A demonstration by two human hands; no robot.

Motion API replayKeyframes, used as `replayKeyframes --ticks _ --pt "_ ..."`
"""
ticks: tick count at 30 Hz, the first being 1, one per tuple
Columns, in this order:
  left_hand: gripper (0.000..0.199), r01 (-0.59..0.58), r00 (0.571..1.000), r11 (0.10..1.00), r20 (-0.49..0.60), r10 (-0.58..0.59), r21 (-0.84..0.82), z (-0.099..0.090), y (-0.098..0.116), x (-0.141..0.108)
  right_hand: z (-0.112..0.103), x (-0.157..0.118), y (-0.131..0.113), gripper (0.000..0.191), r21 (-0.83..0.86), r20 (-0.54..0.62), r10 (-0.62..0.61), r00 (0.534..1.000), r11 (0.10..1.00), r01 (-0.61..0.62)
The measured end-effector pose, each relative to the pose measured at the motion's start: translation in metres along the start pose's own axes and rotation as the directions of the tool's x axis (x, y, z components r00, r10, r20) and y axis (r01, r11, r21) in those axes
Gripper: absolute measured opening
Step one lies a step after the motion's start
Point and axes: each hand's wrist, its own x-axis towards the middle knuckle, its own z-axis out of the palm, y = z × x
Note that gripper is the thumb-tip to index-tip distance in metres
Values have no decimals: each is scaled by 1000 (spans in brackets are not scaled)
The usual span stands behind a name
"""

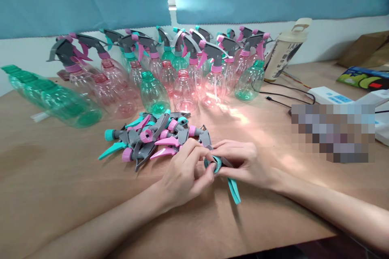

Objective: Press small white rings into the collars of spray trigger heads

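Note:
Above the front part of the table, my right hand (243, 161) is closed around a grey and teal trigger sprayer (234, 191), its teal lever pointing down towards me. The sprayer's round collar faces my left hand (187, 170), whose thumb and forefinger are closed at the collar's rim and opening. Whether those fingertips also pinch a small part is hidden. Just beyond my left hand lies a heap of loose trigger sprayers (146, 135), grey with pink or teal levers and collars.
Behind the heap stand several clear pink bottles (183, 93) and green bottles (154, 95), many with sprayers fitted. More green bottles (60, 99) stand in a row at left. A beige tumbler (284, 52), black cable (291, 89), white power strip (331, 96) and blurred-out object (337, 133) are at right.

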Motion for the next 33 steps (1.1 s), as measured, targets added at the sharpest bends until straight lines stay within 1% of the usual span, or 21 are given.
replayKeyframes --ticks 3,6,8,10,13,16,20,23,25,27,29,31,33 --pt "4 -54 998 997 35 52 49 -2 -1 1 0 0 -1 29 3 0 12 1000 1000 -12" --pt "8 -169 984 979 83 160 116 -5 -4 4 0 1 -1 28 -6 7 24 1000 1000 -24" --pt "11 -225 971 963 114 209 149 -6 -5 6 0 1 0 28 -14 12 24 1000 1000 -23" --pt "10 -242 968 953 115 224 184 -6 -7 7 0 0 2 29 -21 4 17 1000 1000 -17" --pt "4 -236 971 940 94 220 245 -4 -9 7 0 -1 3 31 -40 -18 11 1000 999 -12" --pt "13 -224 975 938 75 211 263 -1 -10 5 0 -1 2 32 -67 -19 14 1000 998 -15" --pt "15 -229 973 946 29 228 229 1 -11 0 1 -1 -1 34 -70 -22 -20 1000 997 18" --pt "14 -234 969 950 -25 245 208 0 -11 -3 0 -1 -1 36 -60 -56 -43 997 997 40" --pt "13 -225 965 953 -91 247 201 -1 -10 -5 -3 -1 0 34 -30 -95 34 995 999 -37" --pt "13 -200 961 961 -151 229 190 -2 -11 -6 -8 -1 1 29 40 -147 156 977 988 -151" --pt "14 -182 960 972 -188 209 150 -2 -12 -5 -11 -2 1 29 106 -178 225 958 972 -209" --pt "17 -192 961 980 -191 198 51 -2 -14 -5 -12 -3 2 30 144 -152 233 961 967 -212" --pt "19 -211 964 975 -178 197 -62 -1 -15 -4 -11 -4 1 31 183 -80 244 967 957 -226"
